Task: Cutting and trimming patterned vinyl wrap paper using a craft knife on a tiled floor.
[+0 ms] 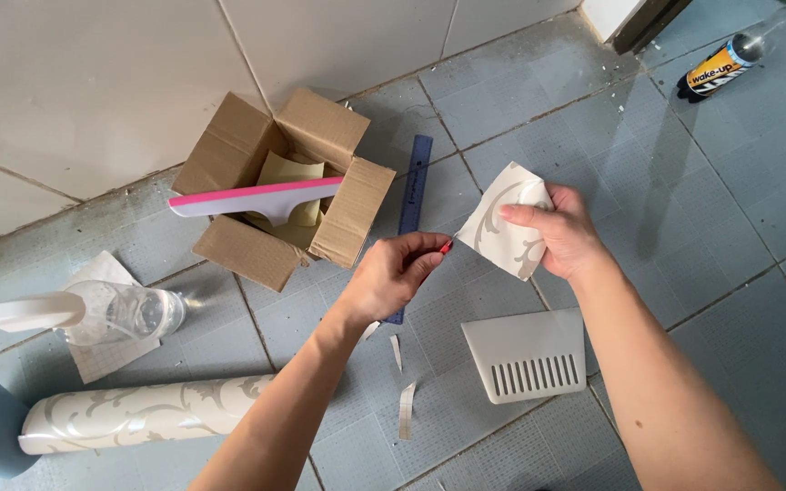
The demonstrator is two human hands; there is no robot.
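While right hand [564,232] grips wallpaper scrap [502,227], left hand [393,273] pinches small red cutter [447,245].

Glossy patterned wallpaper piece [507,227], matt cardboard box [279,186], smooth plastic scraper [528,355]

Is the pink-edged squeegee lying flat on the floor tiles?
No, the pink-edged squeegee rests across the top of the open cardboard box.

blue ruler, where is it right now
In the head view the blue ruler lies on the grey floor tiles just right of the open cardboard box, running down behind the left hand.
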